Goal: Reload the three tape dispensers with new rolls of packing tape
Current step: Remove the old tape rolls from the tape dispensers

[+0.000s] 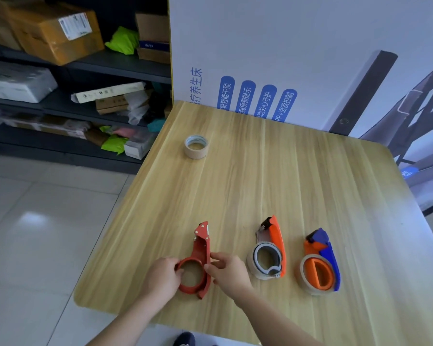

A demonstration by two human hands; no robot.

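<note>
The left edge of the table (pixel 105 258) is found near the left hand (pixel 161 275), whose fingers are curled round the left rim of the red dispenser (pixel 201 248). Its ring is empty and its long body is pointed away from the fingers. The new tape roll (pixel 196 153) is seen straight ahead, well apart, with bare wood between; both hands seem about as near to it. The ring's right side is pinched by the right hand (pixel 226 272). Further right, the orange dispenser (pixel 280 245) and the blue dispenser (pixel 330 260) are seen filled.

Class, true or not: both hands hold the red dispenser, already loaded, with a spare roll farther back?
No. The head view shows the red dispenser empty, not loaded. The left hand and right hand hold it; the spare roll lies farther back.
</note>
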